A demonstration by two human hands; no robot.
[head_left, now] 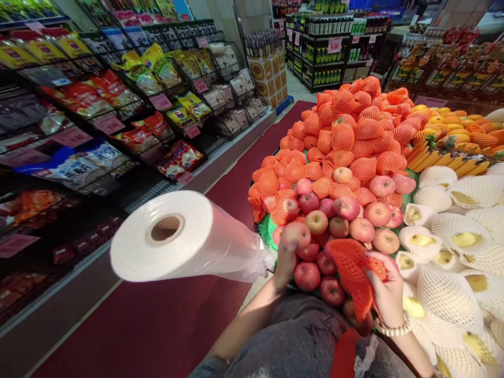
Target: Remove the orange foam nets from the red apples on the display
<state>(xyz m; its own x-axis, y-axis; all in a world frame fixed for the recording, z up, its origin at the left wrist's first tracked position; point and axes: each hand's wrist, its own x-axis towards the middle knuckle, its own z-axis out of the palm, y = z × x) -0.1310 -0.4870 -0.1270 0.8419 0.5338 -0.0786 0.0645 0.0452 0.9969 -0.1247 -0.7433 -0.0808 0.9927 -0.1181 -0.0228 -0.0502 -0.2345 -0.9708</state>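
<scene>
Over loose apples (316, 222), left hand (286, 261) has fingers curled round one apple (298, 234). Right hand (388, 294) clamps orange netting (350, 268) between thumb and fingers.

A dark red floor strip (169, 320) ran past me beside slanted black racks (151, 197); pale tiles (297, 89) showed farther back, near dark shelving (347, 58), and a tiled column (457, 16) rose far right.

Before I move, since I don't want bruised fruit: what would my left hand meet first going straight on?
Past the pink apple it seems to hold, your left hand would likely meet the yellowish apple first, though depth is unclear.
</scene>
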